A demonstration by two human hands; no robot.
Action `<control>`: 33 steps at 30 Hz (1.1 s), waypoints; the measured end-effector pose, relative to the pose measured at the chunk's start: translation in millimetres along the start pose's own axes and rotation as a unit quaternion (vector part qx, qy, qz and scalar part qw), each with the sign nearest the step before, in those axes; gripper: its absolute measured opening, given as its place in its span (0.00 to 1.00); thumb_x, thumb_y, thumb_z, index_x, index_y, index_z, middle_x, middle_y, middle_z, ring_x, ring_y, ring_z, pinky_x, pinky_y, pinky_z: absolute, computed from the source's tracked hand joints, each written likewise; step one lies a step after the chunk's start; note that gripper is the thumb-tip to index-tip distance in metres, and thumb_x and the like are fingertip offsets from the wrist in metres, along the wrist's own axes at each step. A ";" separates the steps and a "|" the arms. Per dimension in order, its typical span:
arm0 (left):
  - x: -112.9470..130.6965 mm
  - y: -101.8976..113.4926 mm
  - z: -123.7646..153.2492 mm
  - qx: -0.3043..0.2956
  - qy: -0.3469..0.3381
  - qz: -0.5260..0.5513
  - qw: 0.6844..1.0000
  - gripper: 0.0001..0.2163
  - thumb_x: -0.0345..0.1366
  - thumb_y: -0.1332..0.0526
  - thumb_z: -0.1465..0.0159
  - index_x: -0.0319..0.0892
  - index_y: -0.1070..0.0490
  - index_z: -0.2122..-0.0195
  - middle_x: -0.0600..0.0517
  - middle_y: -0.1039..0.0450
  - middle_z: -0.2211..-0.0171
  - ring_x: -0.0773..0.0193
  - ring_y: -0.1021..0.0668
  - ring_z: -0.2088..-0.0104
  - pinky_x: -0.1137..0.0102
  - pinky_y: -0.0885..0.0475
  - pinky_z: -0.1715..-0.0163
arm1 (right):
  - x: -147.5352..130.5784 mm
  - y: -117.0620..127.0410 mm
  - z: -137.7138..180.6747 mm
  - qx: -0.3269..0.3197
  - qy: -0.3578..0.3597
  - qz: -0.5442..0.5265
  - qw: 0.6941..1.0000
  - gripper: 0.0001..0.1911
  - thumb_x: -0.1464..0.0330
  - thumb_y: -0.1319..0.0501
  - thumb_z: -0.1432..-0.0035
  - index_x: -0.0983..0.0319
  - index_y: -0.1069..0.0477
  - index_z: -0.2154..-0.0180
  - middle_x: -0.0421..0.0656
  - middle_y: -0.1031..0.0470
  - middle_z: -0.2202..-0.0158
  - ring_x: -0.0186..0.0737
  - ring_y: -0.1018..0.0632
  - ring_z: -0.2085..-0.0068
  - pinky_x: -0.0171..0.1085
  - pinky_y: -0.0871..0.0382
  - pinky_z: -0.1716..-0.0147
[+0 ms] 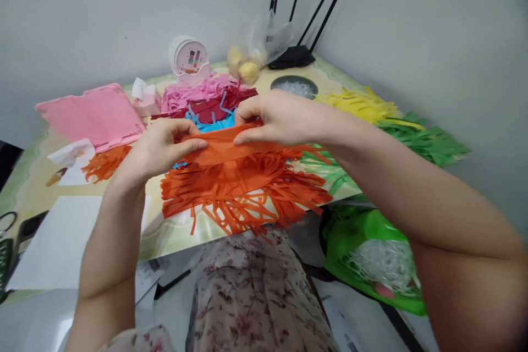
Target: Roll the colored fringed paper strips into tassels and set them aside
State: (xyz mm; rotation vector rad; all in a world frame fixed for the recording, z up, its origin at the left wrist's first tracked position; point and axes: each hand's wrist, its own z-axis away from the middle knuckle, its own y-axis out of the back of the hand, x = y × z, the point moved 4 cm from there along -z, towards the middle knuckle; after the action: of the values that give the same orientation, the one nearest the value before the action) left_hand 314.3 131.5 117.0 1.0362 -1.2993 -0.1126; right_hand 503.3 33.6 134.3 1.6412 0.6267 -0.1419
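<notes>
Left hand (pixel 154 146), right hand (pixel 275 118): fingers pinched on orange band (pixel 220 144), above table (pixel 175 242) near edge. Advise: band taut, grips level.

One left hand (pixel 159 146), one right hand (pixel 274 115) and two bunches of orange fringe (pixel 247 181) are seen; fringe (pixel 358 105) is shown in five other colours. One router (pixel 292 58), one tub (pixel 192 56), one bowl (pixel 315 88), one pink case (pixel 91 115), one tissue box (pixel 147 104) and one green bag (pixel 346 225) are counted. At least two yellow balls (pixel 249 72) are made out.
</notes>
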 end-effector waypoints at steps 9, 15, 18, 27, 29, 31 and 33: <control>8.0 3.2 3.3 -0.008 0.005 0.027 1.000 0.10 0.41 0.30 0.44 0.40 0.26 0.74 0.54 0.30 0.81 0.67 0.30 0.79 0.73 0.40 0.79 | -1.5 4.6 7.7 -0.008 -0.036 -0.024 0.999 0.12 0.62 0.35 0.42 0.64 0.26 0.72 0.37 0.31 0.77 0.31 0.31 0.72 0.34 0.46 0.70; 16.8 3.3 7.6 0.006 -0.025 0.038 0.999 0.08 0.36 0.30 0.46 0.40 0.26 0.74 0.54 0.29 0.79 0.68 0.30 0.79 0.73 0.38 0.79 | -7.2 3.1 10.9 0.036 -0.017 -0.048 0.998 0.10 0.64 0.32 0.45 0.63 0.27 0.71 0.37 0.29 0.75 0.31 0.31 0.71 0.33 0.45 0.71; 16.4 1.8 9.7 0.003 -0.028 0.034 0.999 0.06 0.36 0.30 0.44 0.39 0.22 0.69 0.53 0.26 0.77 0.66 0.27 0.77 0.72 0.36 0.77 | -8.2 1.7 13.9 0.045 -0.014 -0.076 0.996 0.08 0.66 0.31 0.47 0.63 0.26 0.70 0.37 0.27 0.74 0.31 0.30 0.71 0.33 0.44 0.71; 9.1 -6.2 18.1 0.028 -0.050 0.087 0.995 0.12 0.39 0.28 0.41 0.40 0.29 0.74 0.53 0.28 0.78 0.67 0.27 0.77 0.74 0.36 0.79 | 4.8 -10.6 30.8 0.061 -0.073 -0.228 0.969 0.10 0.67 0.34 0.42 0.63 0.29 0.73 0.35 0.31 0.79 0.29 0.33 0.78 0.32 0.45 0.76; 6.1 -11.6 21.1 0.044 -0.042 0.139 0.988 0.13 0.40 0.28 0.41 0.40 0.30 0.72 0.54 0.29 0.78 0.67 0.26 0.79 0.75 0.35 0.81 | 5.3 -15.4 34.6 0.070 -0.078 -0.261 0.960 0.08 0.67 0.35 0.41 0.63 0.29 0.71 0.35 0.30 0.79 0.29 0.32 0.78 0.32 0.43 0.77; -0.3 -17.9 24.6 0.067 -0.024 0.202 0.977 0.12 0.40 0.27 0.42 0.41 0.28 0.69 0.56 0.30 0.79 0.67 0.26 0.82 0.74 0.35 0.83 | 5.4 -20.6 38.4 0.093 -0.073 -0.292 0.949 0.05 0.68 0.36 0.40 0.63 0.27 0.67 0.36 0.28 0.77 0.30 0.31 0.77 0.32 0.41 0.77; -7.6 -24.5 28.4 0.087 -0.019 0.248 0.965 0.09 0.39 0.28 0.41 0.42 0.24 0.64 0.56 0.28 0.77 0.67 0.25 0.83 0.74 0.33 0.84 | 5.6 -25.4 42.5 0.133 -0.061 -0.307 0.940 0.05 0.69 0.36 0.41 0.63 0.25 0.62 0.38 0.24 0.71 0.31 0.28 0.74 0.32 0.37 0.75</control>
State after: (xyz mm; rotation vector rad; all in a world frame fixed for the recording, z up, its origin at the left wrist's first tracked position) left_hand 299.8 106.1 92.3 0.8269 -1.5881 0.3692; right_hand 507.0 -3.9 101.7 1.6260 1.0436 -0.8066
